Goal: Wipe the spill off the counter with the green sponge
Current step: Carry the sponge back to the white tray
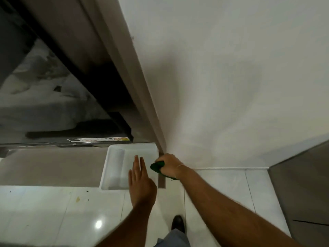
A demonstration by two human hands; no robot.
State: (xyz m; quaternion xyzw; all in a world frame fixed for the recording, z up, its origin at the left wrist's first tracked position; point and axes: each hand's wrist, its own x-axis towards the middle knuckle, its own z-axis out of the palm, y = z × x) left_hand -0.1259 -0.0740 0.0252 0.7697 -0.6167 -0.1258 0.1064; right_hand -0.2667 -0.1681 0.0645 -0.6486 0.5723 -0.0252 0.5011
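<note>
My right hand (170,164) is closed around the green sponge (157,166), holding it just right of a white plastic tray (114,168), close to the corner where the brown panel meets the white wall. My left hand (140,180) hovers flat with fingers extended over the tray's right side, holding nothing. The tray sits on the brown counter (53,166), at its right end. No spill shows on the counter. Small dark specks and a yellowish stain (78,199) lie on the white floor tiles below the counter's edge.
A dark glossy appliance (44,104) with a label strip stands at the back of the counter. A tall brown panel (138,86) rises beside the white wall. A grey cabinet (302,184) stands at the right. My shoe (178,222) is on the tiled floor.
</note>
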